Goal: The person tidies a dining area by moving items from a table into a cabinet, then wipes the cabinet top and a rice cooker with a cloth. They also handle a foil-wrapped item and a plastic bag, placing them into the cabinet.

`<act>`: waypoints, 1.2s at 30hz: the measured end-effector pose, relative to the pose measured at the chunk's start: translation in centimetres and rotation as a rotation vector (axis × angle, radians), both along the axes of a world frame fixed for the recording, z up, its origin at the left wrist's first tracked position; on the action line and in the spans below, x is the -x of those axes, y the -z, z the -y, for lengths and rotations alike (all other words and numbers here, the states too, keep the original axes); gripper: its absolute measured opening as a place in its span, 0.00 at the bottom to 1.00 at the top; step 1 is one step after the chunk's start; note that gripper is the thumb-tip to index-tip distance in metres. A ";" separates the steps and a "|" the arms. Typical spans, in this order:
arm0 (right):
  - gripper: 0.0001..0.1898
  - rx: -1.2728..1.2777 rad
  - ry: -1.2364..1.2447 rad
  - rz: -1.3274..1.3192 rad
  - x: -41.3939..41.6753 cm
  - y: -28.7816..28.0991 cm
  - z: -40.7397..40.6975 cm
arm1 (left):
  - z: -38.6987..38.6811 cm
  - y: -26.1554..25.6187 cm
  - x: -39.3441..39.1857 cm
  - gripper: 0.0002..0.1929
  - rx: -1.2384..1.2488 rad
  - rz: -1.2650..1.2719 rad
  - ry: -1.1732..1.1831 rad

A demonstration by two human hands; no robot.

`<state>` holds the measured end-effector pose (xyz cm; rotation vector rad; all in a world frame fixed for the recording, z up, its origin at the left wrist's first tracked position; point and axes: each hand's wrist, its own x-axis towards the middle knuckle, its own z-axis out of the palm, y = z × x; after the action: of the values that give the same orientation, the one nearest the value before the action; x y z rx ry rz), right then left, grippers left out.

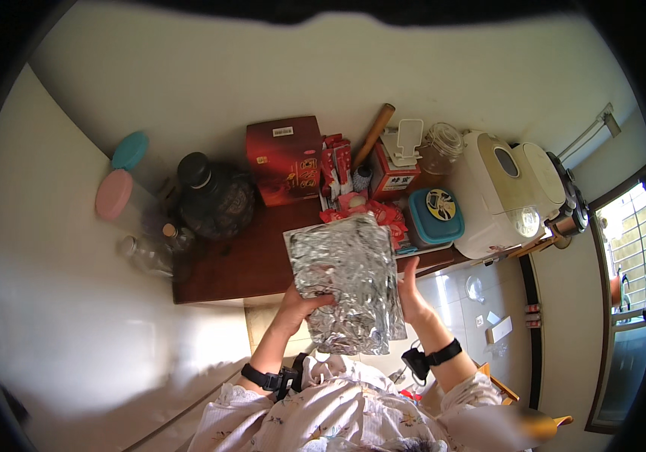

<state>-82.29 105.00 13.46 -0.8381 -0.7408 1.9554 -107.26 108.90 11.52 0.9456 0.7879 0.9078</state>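
Note:
A flat, rectangular sheet of crinkled aluminium foil (345, 282) is held up in front of my body, over the near edge of the dark red wooden tabletop (227, 279). My left hand (300, 308) grips its lower left side, with the thumb across the front and the other fingers hidden behind. At the right edge of the foil is my right hand (412, 291), its thumb pointing up; its fingers are partly hidden. Behind the foil's top edge lie red-wrapped packets (385, 217), beside a plastic container with a blue lid (442, 226).
A dark round jar (215, 198) and a red box (284, 161) stand left of centre. Clear bottles (148, 257) stand at the table's left end. A white bread maker (498, 192) is on the right. Small items, including a white box (499, 330), lie on the tiled floor.

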 end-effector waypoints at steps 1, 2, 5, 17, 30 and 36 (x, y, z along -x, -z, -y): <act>0.54 -0.038 0.034 0.017 0.0 0.3 1.1 | -0.1 0.2 -0.8 0.27 -0.199 -0.006 -0.008; 0.47 0.031 0.072 0.030 0.3 0.7 1.6 | -0.3 0.4 -1.6 0.27 -0.304 -0.103 0.025; 0.23 -0.203 0.217 0.548 0.6 1.5 3.0 | 0.0 1.4 -4.2 0.36 -0.406 -0.347 0.022; 0.10 0.131 0.698 0.385 -4.8 3.7 9.0 | 2.6 2.5 -6.8 0.18 -0.041 -0.173 0.426; 0.26 0.252 0.926 0.108 -9.3 5.9 24.3 | 8.6 5.7 -18.8 0.15 -0.013 -0.245 0.772; 0.31 0.196 1.103 0.056 -11.7 11.4 33.7 | 16.6 8.5 -26.3 0.20 -0.018 -0.244 0.903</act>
<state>-70.55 71.34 2.05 -1.0999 -0.0313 1.0056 -80.94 92.29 2.99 1.2800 0.4612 0.0118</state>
